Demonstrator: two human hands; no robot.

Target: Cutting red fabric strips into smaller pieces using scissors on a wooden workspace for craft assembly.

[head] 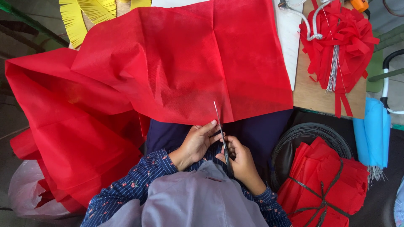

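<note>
While the left hand (197, 143) pinches the red fabric's (176, 67) edge, the right hand (240, 162) grips scissors (221, 134).

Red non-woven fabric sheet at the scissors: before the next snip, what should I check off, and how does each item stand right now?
1. Metal scissors blades at the lower edge of the large red non-woven fabric sheet: ok.
2. Right hand grips the scissor handles: ok.
3. Left hand holds the fabric edge beside the blades: ok.
4. Left fingertips clear of the blades: not ok, they sit very close.
5. Fabric flat along the cutting line: cannot tell; creases run nearby.
6. Tied bundle of cut red strips apart from the cut: ok.
</note>
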